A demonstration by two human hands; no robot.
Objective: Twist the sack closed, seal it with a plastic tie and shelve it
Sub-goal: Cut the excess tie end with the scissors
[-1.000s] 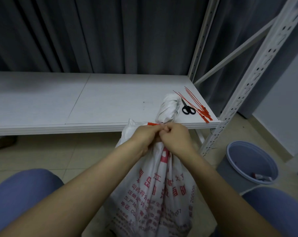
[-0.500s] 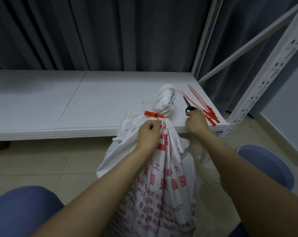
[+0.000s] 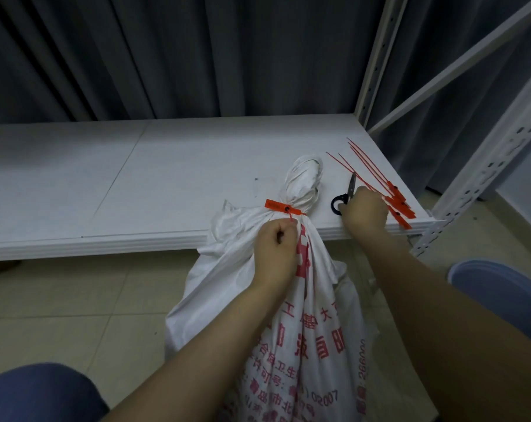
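So right now my left hand (image 3: 276, 254) is balled into a fist just under the neck of the sack (image 3: 307, 315), pinching the loose red tail of the plastic tie (image 3: 284, 207). That tie is cinched around the twisted neck, with its flat tag sticking out to the left. The sack itself stands on the floor (image 3: 75, 315) in front of the shelf (image 3: 136, 184), between my knees, and its twisted top (image 3: 304, 181) leans over the front edge of the shelf board near the right end. White woven thing with red printing all over the front.

My right hand (image 3: 364, 211) is up on the shelf at the front right corner, fingers curled down over the handles of the black scissors (image 3: 345, 194). One black loop pokes out on the left of my hand and the blades point away toward the back. I honestly can't tell if I've got them gripped or my hand is just resting on them.

Just right of the scissors is a bunch of spare red ties (image 3: 389, 190), lying fanned out along the right edge of the shelf, tag ends nearest the corner. Blue bin (image 3: 501, 287) on the floor off to the right.
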